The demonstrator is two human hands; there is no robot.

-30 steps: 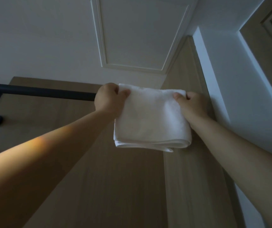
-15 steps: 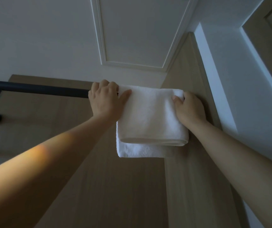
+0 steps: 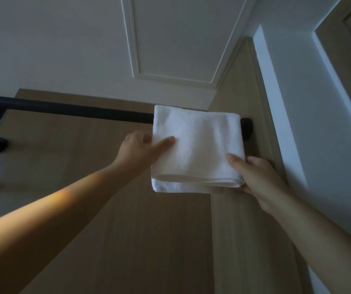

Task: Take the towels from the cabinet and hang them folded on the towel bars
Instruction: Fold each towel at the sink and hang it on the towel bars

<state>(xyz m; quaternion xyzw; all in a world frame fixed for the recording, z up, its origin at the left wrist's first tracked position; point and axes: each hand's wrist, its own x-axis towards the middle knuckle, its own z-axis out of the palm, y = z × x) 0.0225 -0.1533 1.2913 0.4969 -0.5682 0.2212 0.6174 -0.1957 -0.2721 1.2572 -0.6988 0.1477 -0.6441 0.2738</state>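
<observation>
- Head view: the folded white towel (image 3: 198, 145) is draped over the right end of the dark towel bar (image 3: 74, 110), just beside the bar's end mount (image 3: 247, 128).
- The front flap ends in a rolled fold. A rear layer is seen hanging slightly lower, most at the lower left corner.
- The towel's left edge is pinched by the left hand (image 3: 138, 149): thumb laid flat on the front face, fingers tucked behind, so their spread cannot be told.
- The lower right corner is pinched by the right hand (image 3: 259, 179): thumb on the front, fingers curled behind the edge.
- The step is judged to be final squaring; the hang itself looks done.
- To be done well:
  - Both sides should be drawn down with an equal, light pull, so the towel is not dragged off the bar.
  - The rear layer should be evened with the front fold.
  - The side edges should be kept square to the bar.
- Clearance to the end mount is tight; a small shift left would be safer.
- Behind: wood panel (image 3: 106, 219), with white wall (image 3: 43, 49) above.
</observation>
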